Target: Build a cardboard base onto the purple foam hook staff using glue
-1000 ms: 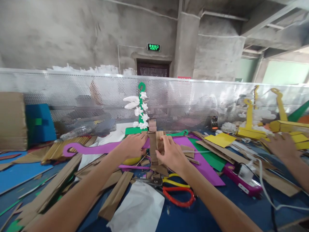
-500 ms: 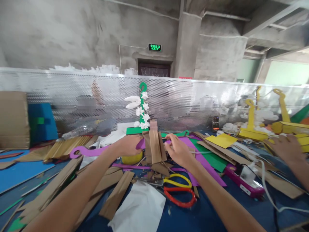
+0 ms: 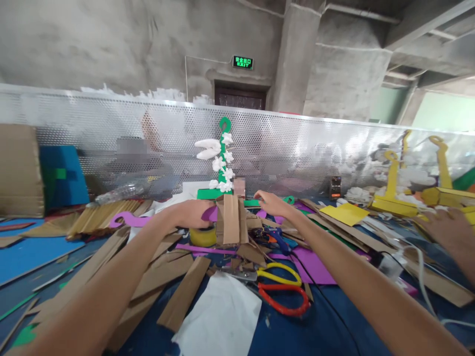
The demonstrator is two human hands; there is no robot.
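Observation:
My left hand point(image 3: 196, 213) is closed around a purple hook-ended strip point(image 3: 130, 219); the curled hook sticks out to the left and another purple bit shows past the fingers. Beneath it lies a yellow tape roll point(image 3: 203, 237). Folded brown cardboard point(image 3: 231, 220) stands between my hands. My right hand point(image 3: 272, 203) hovers to the right of the cardboard, its fingers bent and apart, with no held thing visible. Below that hand lies a blue glue gun point(image 3: 279, 238) with a black cord. Scissors point(image 3: 284, 296) with one yellow and one red handle lie nearer me.
Behind the cardboard stands a green hook stand point(image 3: 223, 170) with white flowers. White paper point(image 3: 220, 316) lies in front, cardboard strips point(image 3: 183, 294) to the left. A purple sheet point(image 3: 311, 267) is on the right. Another person's hand point(image 3: 445, 232) rests by yellow pieces at far right.
My right hand has moved up slightly. The purple sheet no longer covers the spot below it, where the blue glue gun and its cord now show. My left hand keeps its hold.

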